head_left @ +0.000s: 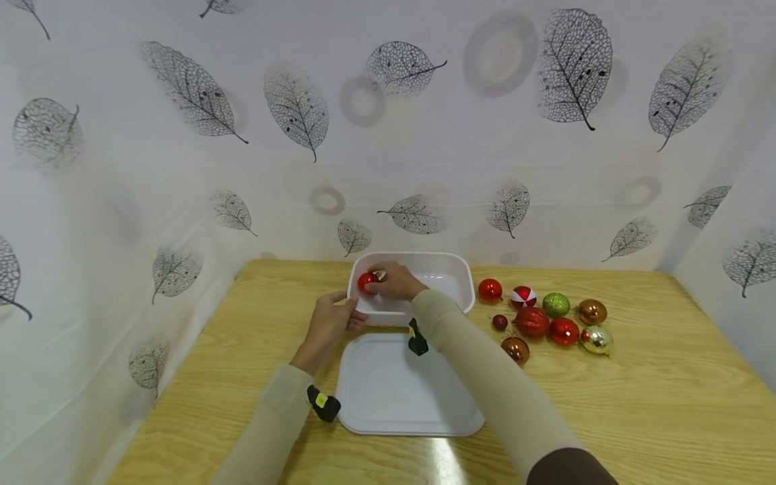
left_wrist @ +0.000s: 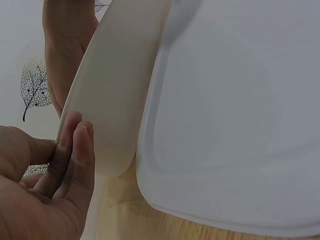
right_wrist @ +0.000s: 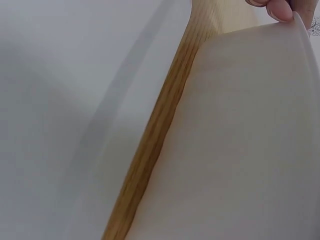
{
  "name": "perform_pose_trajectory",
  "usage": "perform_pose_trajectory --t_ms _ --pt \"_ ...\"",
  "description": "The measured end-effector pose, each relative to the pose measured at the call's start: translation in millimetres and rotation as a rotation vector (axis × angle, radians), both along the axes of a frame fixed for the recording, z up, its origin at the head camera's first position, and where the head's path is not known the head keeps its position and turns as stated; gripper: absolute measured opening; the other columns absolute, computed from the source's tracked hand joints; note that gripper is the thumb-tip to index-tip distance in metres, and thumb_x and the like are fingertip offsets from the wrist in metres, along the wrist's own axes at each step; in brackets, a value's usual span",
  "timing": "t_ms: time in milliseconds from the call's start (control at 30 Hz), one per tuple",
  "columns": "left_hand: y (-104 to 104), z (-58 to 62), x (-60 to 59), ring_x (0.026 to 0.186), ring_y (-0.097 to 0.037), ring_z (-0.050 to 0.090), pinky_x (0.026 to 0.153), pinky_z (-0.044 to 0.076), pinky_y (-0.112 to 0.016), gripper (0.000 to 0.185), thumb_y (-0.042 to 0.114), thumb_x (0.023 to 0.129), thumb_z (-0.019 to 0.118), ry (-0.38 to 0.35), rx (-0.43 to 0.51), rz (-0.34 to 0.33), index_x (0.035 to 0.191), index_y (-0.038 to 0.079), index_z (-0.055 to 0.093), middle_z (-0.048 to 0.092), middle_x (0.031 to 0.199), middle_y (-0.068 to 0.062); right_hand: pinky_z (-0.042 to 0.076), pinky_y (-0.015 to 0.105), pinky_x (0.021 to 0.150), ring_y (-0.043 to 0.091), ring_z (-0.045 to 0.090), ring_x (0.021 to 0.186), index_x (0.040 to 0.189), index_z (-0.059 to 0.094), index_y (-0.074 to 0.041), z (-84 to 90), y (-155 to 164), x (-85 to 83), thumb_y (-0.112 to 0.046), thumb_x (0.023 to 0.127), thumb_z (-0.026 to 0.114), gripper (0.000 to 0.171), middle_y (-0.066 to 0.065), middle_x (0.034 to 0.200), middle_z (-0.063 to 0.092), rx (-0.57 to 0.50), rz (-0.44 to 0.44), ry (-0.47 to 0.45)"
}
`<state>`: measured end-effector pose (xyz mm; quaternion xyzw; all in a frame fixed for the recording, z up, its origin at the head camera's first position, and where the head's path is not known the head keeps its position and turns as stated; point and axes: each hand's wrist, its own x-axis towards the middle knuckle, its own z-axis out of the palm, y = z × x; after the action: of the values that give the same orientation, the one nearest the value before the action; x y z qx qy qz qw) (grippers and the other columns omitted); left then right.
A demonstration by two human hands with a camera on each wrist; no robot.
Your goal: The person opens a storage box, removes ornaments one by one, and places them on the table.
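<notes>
Head view, left to right: left hand [head_left: 329,323] steadies the near-left corner of the white plastic rectangular tub [head_left: 451,269], fingers [left_wrist: 75,150] pressed together flat against its outer wall. Right hand [head_left: 395,281] reaches over the rim and pinches a shiny red round bauble [head_left: 366,281] just inside the tub's left end. A flat white plastic lid [head_left: 400,391] lies on the pale wooden table [head_left: 636,391] right before the tub. Nine more baubles [head_left: 548,320], red, green, copper and gold, wait beside the tub's right side, so I judge most of the loading remains.
</notes>
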<state>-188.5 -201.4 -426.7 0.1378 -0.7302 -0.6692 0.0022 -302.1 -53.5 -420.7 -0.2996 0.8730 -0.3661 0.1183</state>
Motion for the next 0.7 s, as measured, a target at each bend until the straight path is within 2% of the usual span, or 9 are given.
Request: perform_pose_trajectory --t_ms 200,300,500,700 --pt "-0.3 0.1 1.2 0.063 -0.016 0.069 0.059 0.061 -0.024 0.040 0.009 0.105 0.054 0.001 -0.005 -0.005 0.139 -0.012 0.050 0.072 0.077 -0.016 0.055 0.036 0.095 0.031 0.068 0.106 0.134 0.061 0.003 -1.3 1.4 -4.5 -0.013 0.096 0.067 0.042 0.020 0.127 0.066 0.033 0.062 0.004" --pt "-0.4 0.4 1.6 0.065 -0.016 0.070 0.061 0.061 -0.025 0.041 0.011 0.106 0.054 -0.007 -0.012 -0.005 0.140 -0.010 0.049 0.073 0.080 -0.016 0.055 0.034 0.093 0.028 0.068 0.105 0.133 0.062 0.002 -2.3 1.3 -5.6 -0.018 0.092 0.073 0.047 0.018 0.124 0.068 0.029 0.080 -0.003" --pt "-0.4 -0.7 2.7 0.067 -0.017 0.070 0.063 0.062 -0.026 0.043 0.013 0.106 0.055 -0.014 -0.013 -0.015 0.141 -0.010 0.049 0.073 0.082 -0.017 0.052 0.036 0.100 0.030 0.064 0.113 0.132 0.062 0.003 -5.2 -2.3 -2.7 -0.020 0.084 0.083 0.057 0.018 0.128 0.066 0.013 0.044 -0.084" --pt "0.0 -0.9 3.6 0.066 -0.017 0.070 0.062 0.062 -0.025 0.043 0.014 0.106 0.055 -0.014 -0.006 -0.008 0.141 -0.010 0.049 0.073 0.081 -0.017 0.054 0.033 0.095 0.027 0.064 0.108 0.132 0.063 -0.001 -1.1 -1.9 3.5 -0.016 0.085 0.082 0.054 0.015 0.126 0.066 0.022 -0.007 -0.111"
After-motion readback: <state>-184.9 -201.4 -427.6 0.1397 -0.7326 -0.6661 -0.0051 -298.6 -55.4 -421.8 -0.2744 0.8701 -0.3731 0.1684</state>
